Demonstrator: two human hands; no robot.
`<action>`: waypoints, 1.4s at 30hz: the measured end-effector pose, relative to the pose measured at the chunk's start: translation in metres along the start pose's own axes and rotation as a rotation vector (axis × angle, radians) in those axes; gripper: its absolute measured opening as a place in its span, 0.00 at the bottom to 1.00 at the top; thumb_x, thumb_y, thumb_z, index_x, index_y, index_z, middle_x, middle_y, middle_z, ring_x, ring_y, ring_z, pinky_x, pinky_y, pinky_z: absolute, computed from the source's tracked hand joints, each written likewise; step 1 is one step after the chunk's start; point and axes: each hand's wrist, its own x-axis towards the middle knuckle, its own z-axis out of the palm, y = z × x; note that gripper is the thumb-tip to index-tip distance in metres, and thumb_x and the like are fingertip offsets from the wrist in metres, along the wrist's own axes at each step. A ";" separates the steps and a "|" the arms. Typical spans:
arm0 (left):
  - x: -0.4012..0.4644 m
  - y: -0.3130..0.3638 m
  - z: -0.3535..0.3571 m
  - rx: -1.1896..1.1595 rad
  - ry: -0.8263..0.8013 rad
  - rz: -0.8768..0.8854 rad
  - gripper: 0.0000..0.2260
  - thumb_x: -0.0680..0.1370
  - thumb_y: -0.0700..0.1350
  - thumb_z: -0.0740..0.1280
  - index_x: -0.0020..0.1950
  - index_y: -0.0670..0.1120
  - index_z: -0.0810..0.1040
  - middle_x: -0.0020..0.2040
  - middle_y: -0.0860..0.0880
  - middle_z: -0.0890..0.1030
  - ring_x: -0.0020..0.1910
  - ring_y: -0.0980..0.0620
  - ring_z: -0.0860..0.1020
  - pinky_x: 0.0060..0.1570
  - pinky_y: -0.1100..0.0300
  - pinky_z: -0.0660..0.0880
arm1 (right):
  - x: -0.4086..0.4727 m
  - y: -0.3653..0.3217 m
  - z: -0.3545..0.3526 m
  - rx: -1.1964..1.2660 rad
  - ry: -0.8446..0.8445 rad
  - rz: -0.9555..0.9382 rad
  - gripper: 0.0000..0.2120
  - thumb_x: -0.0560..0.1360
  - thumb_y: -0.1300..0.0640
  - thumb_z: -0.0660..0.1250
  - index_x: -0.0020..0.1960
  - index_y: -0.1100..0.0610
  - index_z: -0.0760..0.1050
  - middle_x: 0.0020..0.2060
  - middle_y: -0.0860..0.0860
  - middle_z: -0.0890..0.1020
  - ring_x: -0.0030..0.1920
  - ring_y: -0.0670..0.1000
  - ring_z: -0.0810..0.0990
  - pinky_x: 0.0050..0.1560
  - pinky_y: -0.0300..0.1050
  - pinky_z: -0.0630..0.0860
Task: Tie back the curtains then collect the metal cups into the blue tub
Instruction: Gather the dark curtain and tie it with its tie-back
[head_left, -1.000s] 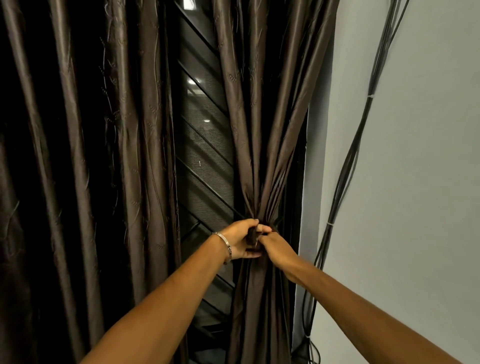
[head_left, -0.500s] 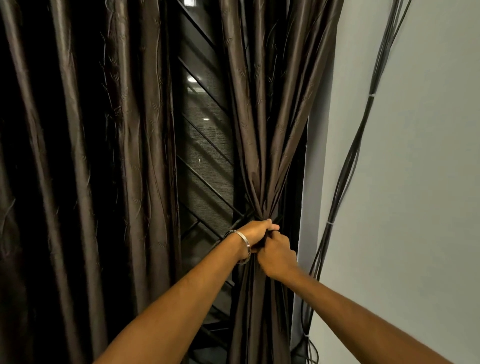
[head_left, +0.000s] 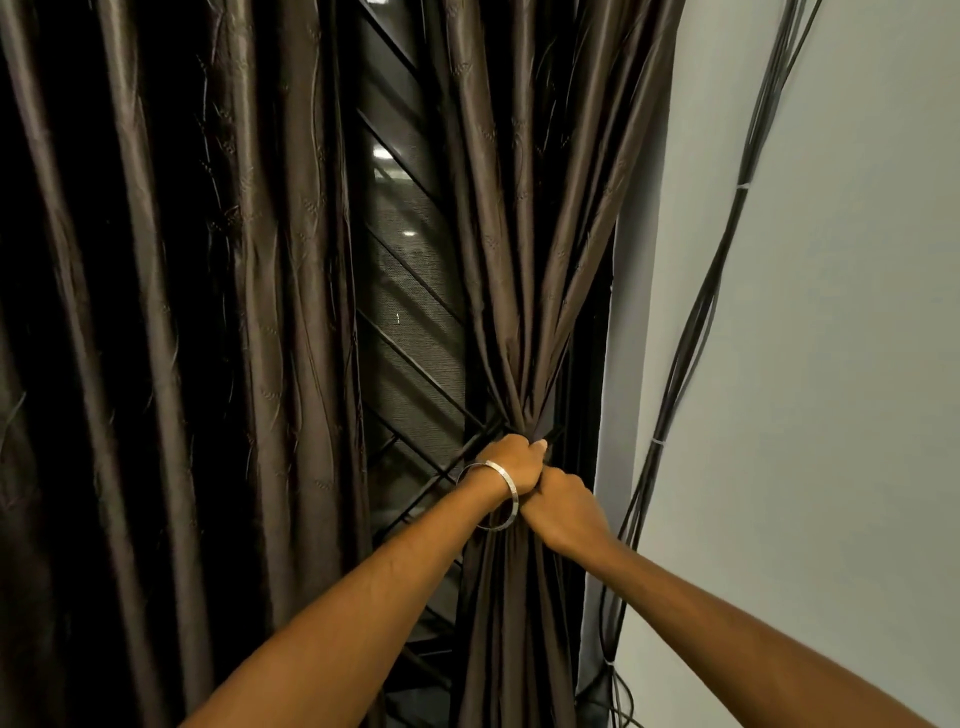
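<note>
While both forearms reach up from the bottom edge of the frame, the work sits in the first half of the task. At lower centre the right hand (head_left: 563, 512) curls round the gathered right curtain (head_left: 524, 249) just below the left hand (head_left: 511, 462), which wears a metal bangle (head_left: 501, 499) and clenches the same bunch at its narrowest point, thumb on top. The two hands touch. Whether a tie-back band is already wrapped there I cannot tell; the fingers hide it. Above the grip the cloth fans upward to the top centre of the frame. Further back, in the middle, a dark window grille (head_left: 410, 291) shows through the gap. The left curtain (head_left: 182, 312) hangs loose across the left half, apparently not yet tied. Black cables (head_left: 696, 322) run down the pale wall (head_left: 831, 364) at right. No metal cups and no blue tub are in view, so collecting looks wholly undone.
</note>
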 end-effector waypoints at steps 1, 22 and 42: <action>0.001 -0.001 0.000 -0.033 -0.015 -0.004 0.22 0.84 0.54 0.54 0.64 0.39 0.78 0.64 0.39 0.78 0.63 0.41 0.75 0.62 0.52 0.71 | -0.001 -0.001 -0.001 0.029 0.024 0.005 0.17 0.72 0.46 0.58 0.54 0.54 0.77 0.37 0.50 0.81 0.37 0.51 0.81 0.37 0.52 0.78; -0.007 -0.019 0.010 -0.530 0.033 0.141 0.14 0.82 0.44 0.62 0.38 0.44 0.80 0.37 0.43 0.82 0.34 0.51 0.80 0.30 0.66 0.73 | 0.031 0.020 -0.018 0.200 0.260 -0.014 0.13 0.82 0.58 0.60 0.40 0.57 0.77 0.29 0.48 0.80 0.26 0.40 0.79 0.30 0.30 0.71; -0.017 -0.035 0.019 -0.613 0.297 0.196 0.05 0.79 0.45 0.67 0.47 0.46 0.73 0.37 0.44 0.84 0.29 0.51 0.79 0.22 0.61 0.71 | 0.043 0.016 -0.028 0.599 0.128 0.219 0.14 0.83 0.56 0.58 0.44 0.59 0.78 0.33 0.53 0.82 0.31 0.49 0.79 0.36 0.45 0.76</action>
